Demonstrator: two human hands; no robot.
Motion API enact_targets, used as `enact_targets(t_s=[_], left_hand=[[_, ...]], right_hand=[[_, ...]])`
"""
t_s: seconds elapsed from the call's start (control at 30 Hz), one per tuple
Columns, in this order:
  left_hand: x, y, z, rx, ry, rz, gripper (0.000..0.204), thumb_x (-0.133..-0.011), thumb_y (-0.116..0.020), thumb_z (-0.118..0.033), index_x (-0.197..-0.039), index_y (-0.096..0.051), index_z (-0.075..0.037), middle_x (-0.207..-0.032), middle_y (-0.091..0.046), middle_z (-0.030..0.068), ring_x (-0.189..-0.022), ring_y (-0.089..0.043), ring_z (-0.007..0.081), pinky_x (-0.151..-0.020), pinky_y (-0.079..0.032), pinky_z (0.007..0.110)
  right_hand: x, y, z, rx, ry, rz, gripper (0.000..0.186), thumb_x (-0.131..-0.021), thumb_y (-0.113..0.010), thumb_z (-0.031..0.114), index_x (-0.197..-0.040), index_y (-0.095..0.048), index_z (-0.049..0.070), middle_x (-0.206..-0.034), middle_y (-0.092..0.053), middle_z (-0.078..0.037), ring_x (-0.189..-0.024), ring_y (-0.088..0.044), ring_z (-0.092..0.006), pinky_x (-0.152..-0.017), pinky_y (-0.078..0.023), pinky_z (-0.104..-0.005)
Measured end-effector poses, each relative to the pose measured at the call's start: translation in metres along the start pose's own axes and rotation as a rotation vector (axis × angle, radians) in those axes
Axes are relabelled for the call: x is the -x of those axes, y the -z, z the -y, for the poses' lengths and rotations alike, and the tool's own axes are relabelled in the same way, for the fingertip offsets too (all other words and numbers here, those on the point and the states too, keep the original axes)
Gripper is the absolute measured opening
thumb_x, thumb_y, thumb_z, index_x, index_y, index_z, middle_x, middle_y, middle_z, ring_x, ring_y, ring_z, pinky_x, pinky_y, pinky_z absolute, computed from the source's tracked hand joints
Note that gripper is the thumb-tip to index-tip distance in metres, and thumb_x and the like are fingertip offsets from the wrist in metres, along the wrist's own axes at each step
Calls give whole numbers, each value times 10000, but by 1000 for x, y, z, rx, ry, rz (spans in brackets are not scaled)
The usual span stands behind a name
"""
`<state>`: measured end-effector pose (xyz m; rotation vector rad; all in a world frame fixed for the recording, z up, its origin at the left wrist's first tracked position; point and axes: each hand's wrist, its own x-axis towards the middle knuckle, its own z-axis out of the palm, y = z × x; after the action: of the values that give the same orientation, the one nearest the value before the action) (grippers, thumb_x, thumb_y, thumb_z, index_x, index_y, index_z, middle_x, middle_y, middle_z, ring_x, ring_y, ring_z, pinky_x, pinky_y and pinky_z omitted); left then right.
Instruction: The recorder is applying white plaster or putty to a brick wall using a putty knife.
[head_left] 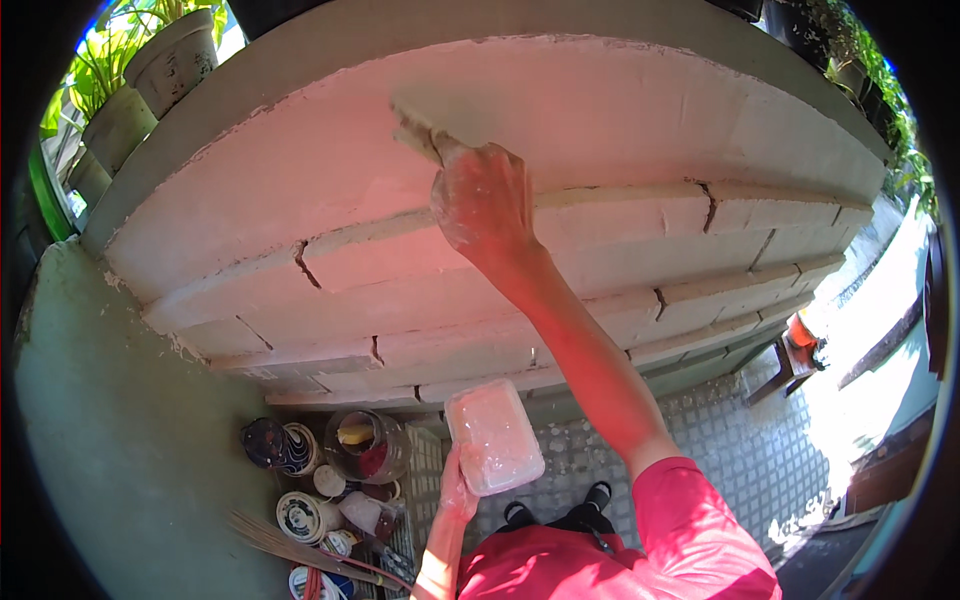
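My right hand (485,200) reaches up to the pale wall (650,120) and is closed round a flat, whitish paintbrush (418,132). The brush lies against the wall's upper band, beside a damp-looking greyish patch. White smears mark the knuckles. Lower down, in front of my body, my left hand (457,490) grips the side of a rectangular plastic tub (497,438). Something pale and smooth is in the tub, though glare blurs its surface. The brush's handle is mostly hidden inside my right hand.
Stepped ledges (380,235) with dark cracks cross the wall. Potted plants (170,60) stand on top at the left. Below left are a clear round container (367,447), several paint buckets (303,517) and a stick broom (300,548). A small wooden stool (790,365) stands at right on the tiled floor (700,440).
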<state>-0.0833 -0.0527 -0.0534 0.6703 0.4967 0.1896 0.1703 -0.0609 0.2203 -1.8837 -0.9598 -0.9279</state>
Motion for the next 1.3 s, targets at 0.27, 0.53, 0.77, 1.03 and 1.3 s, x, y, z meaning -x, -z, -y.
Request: enact_targets(t_s=[0.27,0.53,0.77,1.03,1.3], left_hand=[[-1,-1,0,11,34,20,512,-976,-411,-391,-1346,-401,-38,-1269,-535,93,-1157,-523,213,-1012,-404,382],[0,-2,7,7,23,13,526,-970,-408,-423,-1314,-435,-27,-1262,-542,89,-1164,-519,209,-1008,-398,371],[-2,-13,5,30,22,80,484,-994,-359,-368,-1341,-410,-35,-1259,-544,92,-1156,-527,215,-1013,-403,380],[15,-3,3,-24,-5,7,524,-973,-397,-429,-1302,-443,-23,-1236,-554,90,-1137,-528,201,-989,-404,360],[32,11,2,-2,-38,-28,509,-971,-408,-418,-1308,-441,-37,-1234,-555,81,-1139,-531,201,-992,-409,360]], right_hand=[[16,82,-77,68,-305,-239,183,-784,-552,112,-932,-621,28,-656,-566,-198,-567,-543,-376,-519,-440,-473],[38,-23,-38,284,-174,-145,170,-732,-604,132,-862,-558,32,-708,-568,-160,-709,-571,-341,-603,-455,-470],[46,-28,-11,51,-48,-117,159,-737,-604,95,-882,-575,37,-712,-554,-164,-696,-555,-332,-607,-444,-451],[43,38,-31,81,-397,-201,211,-764,-578,78,-940,-606,-35,-669,-600,-235,-608,-578,-424,-611,-469,-491],[49,-50,4,259,-120,-347,78,-730,-566,39,-804,-578,17,-711,-604,-224,-722,-604,-408,-664,-488,-494]])
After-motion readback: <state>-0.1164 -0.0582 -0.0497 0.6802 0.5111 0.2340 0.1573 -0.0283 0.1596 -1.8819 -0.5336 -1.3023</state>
